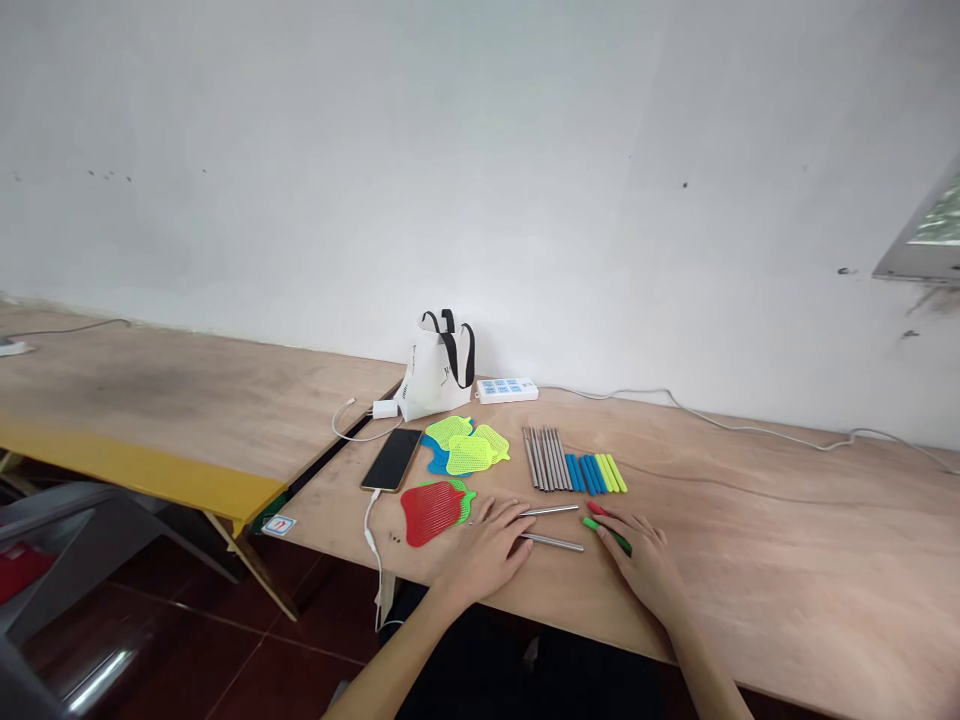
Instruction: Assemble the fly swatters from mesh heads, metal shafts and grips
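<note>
"Where are our hands?"
"Apart: our left hand (484,548) lies over two metal rods (556,543), our right hand (646,562) at a red handle (597,508) and a green handle (621,542). Whether either grips, we cannot tell."
"What crowds us?"
"A red mesh head (431,514) just beside our left hand; farther off, a phone (391,460), yellow mesh heads (471,455), a white bag (431,375) and a power strip (508,390)."
</note>
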Action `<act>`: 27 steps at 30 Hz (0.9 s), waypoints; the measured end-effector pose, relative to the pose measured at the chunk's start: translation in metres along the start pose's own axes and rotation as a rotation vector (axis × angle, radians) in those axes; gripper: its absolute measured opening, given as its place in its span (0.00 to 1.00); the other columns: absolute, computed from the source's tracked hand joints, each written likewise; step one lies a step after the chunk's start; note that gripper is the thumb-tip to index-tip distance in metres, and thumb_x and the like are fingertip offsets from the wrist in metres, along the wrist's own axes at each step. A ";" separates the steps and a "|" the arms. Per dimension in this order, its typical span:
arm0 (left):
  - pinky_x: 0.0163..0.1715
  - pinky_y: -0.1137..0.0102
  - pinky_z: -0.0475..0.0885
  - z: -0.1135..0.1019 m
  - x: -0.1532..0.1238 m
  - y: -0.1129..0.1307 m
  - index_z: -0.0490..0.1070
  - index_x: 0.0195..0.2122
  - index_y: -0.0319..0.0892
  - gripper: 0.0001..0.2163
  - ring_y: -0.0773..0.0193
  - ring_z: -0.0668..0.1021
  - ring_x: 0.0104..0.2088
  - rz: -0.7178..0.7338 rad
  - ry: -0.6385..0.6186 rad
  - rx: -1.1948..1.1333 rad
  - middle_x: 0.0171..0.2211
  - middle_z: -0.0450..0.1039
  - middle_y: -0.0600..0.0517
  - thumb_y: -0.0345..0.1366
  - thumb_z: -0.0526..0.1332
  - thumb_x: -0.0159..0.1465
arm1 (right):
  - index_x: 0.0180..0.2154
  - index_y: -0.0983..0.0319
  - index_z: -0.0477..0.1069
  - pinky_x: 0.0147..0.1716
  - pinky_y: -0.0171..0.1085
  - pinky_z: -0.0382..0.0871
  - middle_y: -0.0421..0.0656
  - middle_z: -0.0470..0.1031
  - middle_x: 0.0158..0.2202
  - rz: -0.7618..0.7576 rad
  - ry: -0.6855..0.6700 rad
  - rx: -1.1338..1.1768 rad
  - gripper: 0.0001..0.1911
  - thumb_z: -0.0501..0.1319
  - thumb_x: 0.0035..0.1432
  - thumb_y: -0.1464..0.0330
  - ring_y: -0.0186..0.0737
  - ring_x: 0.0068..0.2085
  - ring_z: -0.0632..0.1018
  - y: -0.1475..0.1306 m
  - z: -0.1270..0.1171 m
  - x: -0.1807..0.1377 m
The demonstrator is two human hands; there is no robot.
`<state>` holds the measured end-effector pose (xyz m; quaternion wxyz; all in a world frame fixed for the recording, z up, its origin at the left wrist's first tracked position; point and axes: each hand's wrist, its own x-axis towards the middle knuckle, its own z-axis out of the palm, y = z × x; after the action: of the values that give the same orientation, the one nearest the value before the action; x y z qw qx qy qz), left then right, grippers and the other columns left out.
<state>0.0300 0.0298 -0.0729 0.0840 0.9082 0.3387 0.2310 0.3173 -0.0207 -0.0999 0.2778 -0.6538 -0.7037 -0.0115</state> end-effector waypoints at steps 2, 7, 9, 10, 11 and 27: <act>0.68 0.54 0.55 -0.001 0.000 0.001 0.69 0.60 0.53 0.16 0.57 0.68 0.64 -0.009 0.005 0.002 0.63 0.68 0.54 0.40 0.53 0.73 | 0.53 0.44 0.75 0.53 0.51 0.67 0.37 0.74 0.59 -0.005 -0.006 -0.012 0.23 0.46 0.71 0.49 0.48 0.56 0.75 -0.001 -0.001 0.000; 0.69 0.54 0.55 -0.002 0.001 0.003 0.69 0.60 0.53 0.16 0.58 0.70 0.61 -0.006 0.008 -0.010 0.62 0.69 0.54 0.40 0.53 0.74 | 0.54 0.44 0.76 0.53 0.50 0.68 0.39 0.75 0.58 -0.007 0.004 -0.016 0.24 0.47 0.70 0.48 0.49 0.56 0.75 -0.001 -0.001 0.000; 0.68 0.54 0.57 -0.003 0.001 0.004 0.70 0.60 0.53 0.16 0.56 0.70 0.62 -0.007 0.015 -0.009 0.61 0.70 0.54 0.40 0.53 0.73 | 0.53 0.45 0.76 0.52 0.50 0.69 0.39 0.76 0.57 -0.013 0.017 -0.003 0.23 0.48 0.70 0.48 0.49 0.55 0.76 0.001 0.000 0.000; 0.67 0.54 0.58 -0.004 0.001 0.004 0.70 0.60 0.53 0.16 0.55 0.70 0.62 -0.010 0.013 -0.009 0.61 0.70 0.53 0.40 0.54 0.73 | 0.53 0.45 0.76 0.51 0.50 0.70 0.39 0.76 0.56 -0.018 0.027 0.012 0.22 0.49 0.70 0.49 0.49 0.55 0.76 0.001 0.001 0.001; 0.67 0.54 0.58 -0.004 0.001 0.004 0.71 0.59 0.52 0.16 0.55 0.69 0.62 -0.014 0.010 -0.009 0.61 0.70 0.53 0.40 0.54 0.73 | 0.53 0.46 0.76 0.51 0.49 0.70 0.40 0.77 0.55 -0.025 0.036 0.033 0.22 0.49 0.70 0.49 0.49 0.55 0.77 0.002 0.002 0.001; 0.60 0.58 0.63 -0.005 0.002 0.005 0.74 0.55 0.51 0.14 0.56 0.70 0.56 -0.066 0.049 -0.011 0.56 0.73 0.53 0.39 0.50 0.75 | 0.49 0.47 0.78 0.54 0.51 0.68 0.40 0.77 0.55 0.000 0.012 0.087 0.21 0.51 0.69 0.49 0.50 0.56 0.76 0.000 -0.001 0.000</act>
<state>0.0318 0.0271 -0.0659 0.0884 0.8902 0.3692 0.2520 0.3173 -0.0211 -0.0995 0.3102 -0.6412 -0.7017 0.0151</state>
